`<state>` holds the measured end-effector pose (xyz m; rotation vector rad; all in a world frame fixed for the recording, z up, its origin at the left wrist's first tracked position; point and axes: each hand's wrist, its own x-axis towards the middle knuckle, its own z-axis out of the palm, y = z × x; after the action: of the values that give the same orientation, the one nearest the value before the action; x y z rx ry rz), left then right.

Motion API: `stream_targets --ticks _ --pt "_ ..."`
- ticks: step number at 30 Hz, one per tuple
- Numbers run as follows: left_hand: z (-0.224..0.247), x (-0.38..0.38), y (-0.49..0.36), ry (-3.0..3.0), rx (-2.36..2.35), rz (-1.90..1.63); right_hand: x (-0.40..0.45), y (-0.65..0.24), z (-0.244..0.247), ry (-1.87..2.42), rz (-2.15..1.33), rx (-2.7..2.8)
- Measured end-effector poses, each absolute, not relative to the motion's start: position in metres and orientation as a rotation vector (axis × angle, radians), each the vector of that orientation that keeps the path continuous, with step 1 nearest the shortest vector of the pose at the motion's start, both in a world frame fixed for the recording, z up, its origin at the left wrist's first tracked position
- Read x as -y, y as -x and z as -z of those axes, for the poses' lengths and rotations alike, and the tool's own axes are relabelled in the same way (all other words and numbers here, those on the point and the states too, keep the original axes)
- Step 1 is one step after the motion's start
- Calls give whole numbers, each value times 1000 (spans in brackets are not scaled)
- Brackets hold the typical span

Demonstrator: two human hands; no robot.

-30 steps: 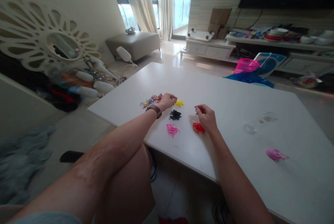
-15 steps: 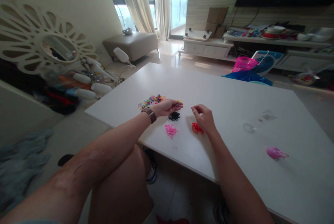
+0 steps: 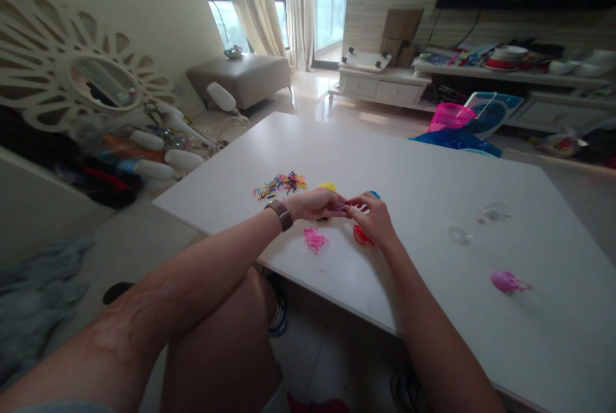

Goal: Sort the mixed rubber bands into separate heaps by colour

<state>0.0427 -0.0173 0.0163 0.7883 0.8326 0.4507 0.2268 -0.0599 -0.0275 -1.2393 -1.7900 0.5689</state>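
Over the white table (image 3: 418, 188), my left hand (image 3: 321, 203) is closed around a few small purple rubber bands (image 3: 341, 206), only partly visible. My right hand (image 3: 370, 213) meets it fingertip to fingertip, with thumb and forefinger pinched at the purple bands; what exactly is in the pinch is too small to see. Below the hands lie a pile of pink rubber bands (image 3: 315, 240) and a pile of red ones (image 3: 362, 235). Yellow bands (image 3: 328, 186) and blue bands (image 3: 374, 195) show behind my fingers. A black pile is mostly covered by my left hand.
A mixed heap of coloured rubber bands (image 3: 283, 185) lies left of my hands. To the right are a pink egg-shaped container (image 3: 507, 281), a clear round piece (image 3: 459, 235) and another clear plastic piece (image 3: 496, 211). A pink basket (image 3: 450, 117) stands beyond the table.
My right hand has moved left and my left hand slightly right and down, so their fingertips now meet. The black pile is now mostly covered; blue bands show behind the right hand.
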Motion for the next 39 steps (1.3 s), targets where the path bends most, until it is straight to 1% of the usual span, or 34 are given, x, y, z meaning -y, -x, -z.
stream_targets --ticks 9,21,27,34,39 --pt "-14 17 -42 -837 -830 -400 60 -228 28 1243 -636 1824" --pt "-3 14 -34 -958 -760 -421 62 -227 25 1175 -638 1836" --pt "-5 14 -33 -1024 -745 -433 59 -233 24 1310 -642 1696" --pt "-13 9 -20 -1111 -833 -473 46 -274 32 1612 -362 1440" --pt "-19 6 -7 -1226 -834 -454 42 -285 41 1676 -338 1412"
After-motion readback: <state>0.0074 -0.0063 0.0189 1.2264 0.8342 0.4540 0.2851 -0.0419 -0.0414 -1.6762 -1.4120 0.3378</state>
